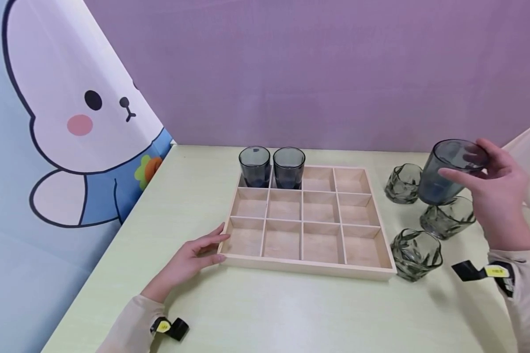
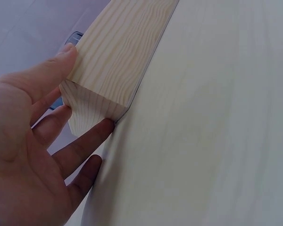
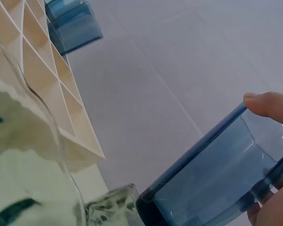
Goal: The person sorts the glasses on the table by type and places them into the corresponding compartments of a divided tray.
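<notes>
My right hand (image 1: 499, 191) grips a smoky blue drinking glass (image 1: 441, 179) by its upper part, thumb on the near side, and holds it tilted above the green-grey glasses on the right. In the right wrist view the same blue glass (image 3: 203, 174) slants across the lower right. My left hand (image 1: 192, 257) touches the near left corner of a wooden compartment tray (image 1: 300, 265); its fingers are extended, and in the left wrist view thumb and fingertips rest about the corner (image 2: 96, 106). Two blue glasses, one left (image 1: 254, 169) and one right (image 1: 289, 169), stand upright in the tray's back row.
Squat faceted green-grey glasses stand right of the tray: one at the back (image 1: 403, 184), one under the held glass (image 1: 446, 218), one at the tray's near right corner (image 1: 416, 255). Another is partly hidden behind the right wrist. A purple backdrop (image 1: 318, 73) rises behind the table (image 1: 291, 314).
</notes>
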The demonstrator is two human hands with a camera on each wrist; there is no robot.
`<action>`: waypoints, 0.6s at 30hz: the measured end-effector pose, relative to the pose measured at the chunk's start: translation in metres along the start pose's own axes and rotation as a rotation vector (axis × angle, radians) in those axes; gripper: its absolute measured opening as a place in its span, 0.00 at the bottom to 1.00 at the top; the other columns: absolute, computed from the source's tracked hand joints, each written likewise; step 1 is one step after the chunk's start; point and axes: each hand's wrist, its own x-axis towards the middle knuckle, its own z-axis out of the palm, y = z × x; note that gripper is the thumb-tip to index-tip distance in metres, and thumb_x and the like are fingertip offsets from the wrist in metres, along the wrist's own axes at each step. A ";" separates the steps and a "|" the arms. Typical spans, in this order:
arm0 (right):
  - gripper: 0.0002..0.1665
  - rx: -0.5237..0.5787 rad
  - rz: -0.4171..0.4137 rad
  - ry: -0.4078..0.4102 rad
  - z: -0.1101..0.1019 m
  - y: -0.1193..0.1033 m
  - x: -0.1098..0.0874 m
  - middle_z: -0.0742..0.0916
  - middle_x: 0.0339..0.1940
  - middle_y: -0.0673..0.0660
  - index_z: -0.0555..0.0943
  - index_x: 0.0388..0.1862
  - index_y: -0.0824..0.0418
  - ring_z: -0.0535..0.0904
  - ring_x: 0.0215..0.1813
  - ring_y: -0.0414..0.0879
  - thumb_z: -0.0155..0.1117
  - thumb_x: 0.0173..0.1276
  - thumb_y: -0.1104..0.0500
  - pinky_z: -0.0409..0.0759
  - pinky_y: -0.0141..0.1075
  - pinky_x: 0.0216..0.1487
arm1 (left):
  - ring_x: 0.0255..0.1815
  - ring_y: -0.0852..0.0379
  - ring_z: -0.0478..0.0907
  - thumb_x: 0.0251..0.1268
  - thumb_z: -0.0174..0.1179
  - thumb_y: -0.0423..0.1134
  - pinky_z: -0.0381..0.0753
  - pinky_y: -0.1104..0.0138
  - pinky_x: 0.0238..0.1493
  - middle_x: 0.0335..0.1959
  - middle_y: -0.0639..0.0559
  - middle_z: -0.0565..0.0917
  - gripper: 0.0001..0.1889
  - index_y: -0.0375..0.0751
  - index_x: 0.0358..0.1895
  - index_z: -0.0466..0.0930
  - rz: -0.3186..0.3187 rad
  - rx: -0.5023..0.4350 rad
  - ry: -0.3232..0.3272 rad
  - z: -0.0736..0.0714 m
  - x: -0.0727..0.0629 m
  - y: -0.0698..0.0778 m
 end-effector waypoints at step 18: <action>0.45 -0.196 0.063 -0.199 0.030 0.014 -0.012 0.85 0.51 0.50 0.77 0.66 0.59 0.80 0.52 0.38 0.70 0.49 0.85 0.79 0.20 0.46 | 0.71 0.39 0.65 0.64 0.67 0.34 0.73 0.61 0.64 0.77 0.43 0.59 0.27 0.35 0.66 0.75 -0.042 0.008 0.002 0.002 0.000 0.002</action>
